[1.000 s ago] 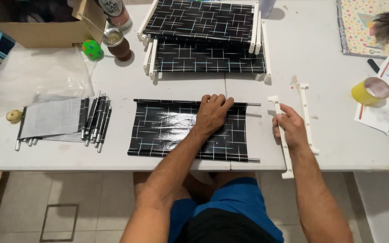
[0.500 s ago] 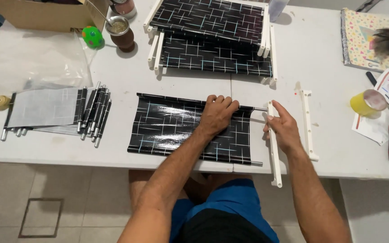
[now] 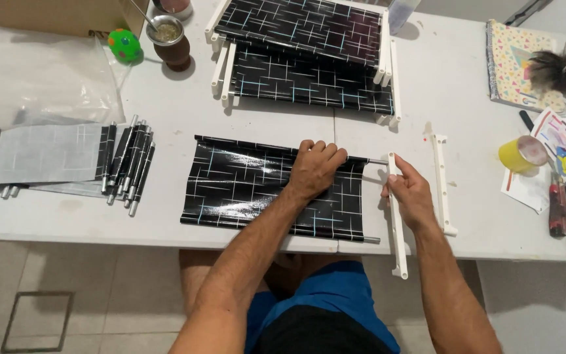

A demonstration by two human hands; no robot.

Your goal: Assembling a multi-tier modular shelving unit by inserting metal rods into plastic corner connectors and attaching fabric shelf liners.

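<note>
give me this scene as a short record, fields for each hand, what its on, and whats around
left hand: pressed flat on the top edge of the black patterned sheet
right hand: grips the white plastic rail at the sheet's right end
second rail: lies apart, right of the hand
behind: finished black panels
left: bundle of dark rods
right: yellow cup

You've got bare white bench [image 3: 185, 105] between the stacked black-patterned panels in white plastic frames [image 3: 306, 59] and the flat black glossy sheet with thin pale lines [image 3: 244, 187]; a hand passes there. Left of the sheet a narrow strip is free, then the bundle of black and silver rods [image 3: 128, 160] blocks. Right side: tight gap between the long white plastic rail [image 3: 397, 223] you hold and the second white rail [image 3: 441, 183]. Beyond it, open bench up to the yellow cup [image 3: 519, 154].
</note>
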